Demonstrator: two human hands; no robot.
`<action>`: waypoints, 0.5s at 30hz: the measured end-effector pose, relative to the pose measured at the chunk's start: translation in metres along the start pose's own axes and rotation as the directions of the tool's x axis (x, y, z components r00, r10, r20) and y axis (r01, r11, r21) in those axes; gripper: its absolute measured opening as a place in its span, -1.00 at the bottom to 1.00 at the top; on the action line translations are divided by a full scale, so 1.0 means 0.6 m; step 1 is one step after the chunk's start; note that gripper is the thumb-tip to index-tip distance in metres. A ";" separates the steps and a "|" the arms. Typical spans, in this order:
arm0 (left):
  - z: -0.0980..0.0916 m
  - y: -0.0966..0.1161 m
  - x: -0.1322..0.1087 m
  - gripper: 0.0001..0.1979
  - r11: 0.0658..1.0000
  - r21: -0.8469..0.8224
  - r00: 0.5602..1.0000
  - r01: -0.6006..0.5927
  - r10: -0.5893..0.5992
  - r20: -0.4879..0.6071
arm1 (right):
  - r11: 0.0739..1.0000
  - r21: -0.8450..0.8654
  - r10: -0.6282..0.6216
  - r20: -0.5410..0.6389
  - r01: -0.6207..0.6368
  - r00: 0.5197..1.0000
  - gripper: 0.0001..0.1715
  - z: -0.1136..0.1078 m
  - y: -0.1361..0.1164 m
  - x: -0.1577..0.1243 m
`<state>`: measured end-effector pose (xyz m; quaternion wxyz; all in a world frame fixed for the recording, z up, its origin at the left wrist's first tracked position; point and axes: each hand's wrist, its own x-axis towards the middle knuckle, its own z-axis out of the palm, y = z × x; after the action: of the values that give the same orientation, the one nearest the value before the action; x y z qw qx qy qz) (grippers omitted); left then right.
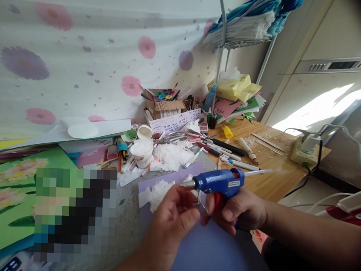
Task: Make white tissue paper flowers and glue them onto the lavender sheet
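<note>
My right hand (240, 210) is wrapped round the grip of a blue hot glue gun (216, 181), its metal nozzle pointing left. A whitish glue stick (259, 172) sticks out of the gun's rear, and a thin wire stand hangs under its front. Just below the nozzle is my left hand (173, 220), thumb and fingers apart, its fingertips close to the wire stand; whether they touch it I cannot tell. Beneath both hands lies a purple sheet (212, 251). Crumpled white paper petals (159, 194) sit on its upper part, partly hidden by my left hand.
Behind are a heap of white paper pieces (175, 155), a paper cup (142, 153) and scattered pens (224, 151). A cardboard box (166, 108) stands at the wall. Green card with paper flowers (6, 200) lies left, beside a pixelated patch. A power strip (307, 150) sits right.
</note>
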<state>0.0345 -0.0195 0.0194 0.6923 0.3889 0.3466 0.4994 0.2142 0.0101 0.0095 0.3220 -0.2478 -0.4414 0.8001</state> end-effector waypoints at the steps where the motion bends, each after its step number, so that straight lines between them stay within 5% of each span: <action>1: 0.000 0.000 -0.002 -0.68 1.000 0.021 0.995 0.020 -0.022 0.094 | 0.997 0.082 0.010 0.063 -0.015 0.998 -0.82 0.003 0.006 0.002; 4: 0.002 -0.001 -0.008 -0.73 0.994 0.033 0.957 0.104 -0.109 0.268 | 0.969 0.234 0.031 0.226 -0.085 0.974 -0.80 0.014 0.026 0.009; 8: 0.001 -0.005 -0.009 -0.71 0.987 -0.018 0.953 0.162 -0.151 0.264 | 0.949 0.284 0.033 0.347 -0.138 0.937 -0.72 0.021 0.042 0.016; 15: -0.002 -0.011 -0.005 -0.65 0.988 -0.028 0.955 0.150 -0.138 0.263 | 0.956 0.225 0.121 0.282 -0.188 0.952 -0.33 0.021 0.047 0.021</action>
<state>0.0356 -0.0236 0.0135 0.7754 0.4080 0.2682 0.4004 0.1886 0.0012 -0.0100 0.2242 -0.1301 -0.3556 0.8980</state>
